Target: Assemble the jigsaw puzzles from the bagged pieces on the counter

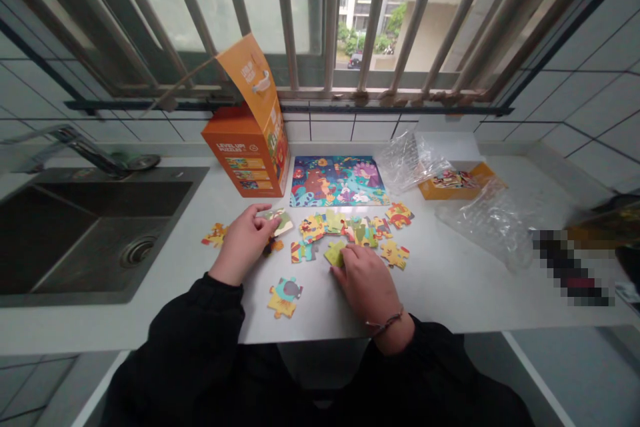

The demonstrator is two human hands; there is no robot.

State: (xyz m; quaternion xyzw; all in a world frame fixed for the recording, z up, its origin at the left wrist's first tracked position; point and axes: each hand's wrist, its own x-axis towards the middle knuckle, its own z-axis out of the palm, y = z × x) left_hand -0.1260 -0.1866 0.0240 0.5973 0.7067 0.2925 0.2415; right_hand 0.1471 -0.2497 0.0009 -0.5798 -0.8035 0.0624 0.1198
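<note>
My left hand (pixel 247 240) pinches a pale green and white puzzle piece (pixel 281 221) over the white counter. My right hand (pixel 367 279) has its thumb and fingers closed on a yellow-green puzzle piece (pixel 335 253). Just beyond lies a curved row of colourful pieces (pixel 313 228). A yellow and turquoise piece (pixel 285 297) lies nearer to me, while a striped piece (pixel 303 251) sits between my hands. To the right of my right hand are a yellow piece (pixel 395 255) and a red one (pixel 399 215). Another orange piece (pixel 216 235) is partly beside my left wrist.
A dark sink (pixel 100 233) and faucet (pixel 90 150) are at left. An orange puzzle box (pixel 247 153) stands by a picture sheet (pixel 340 181). At right are an open box (pixel 450 183) and clear plastic wrapping (pixel 493 227). The window bars rise behind.
</note>
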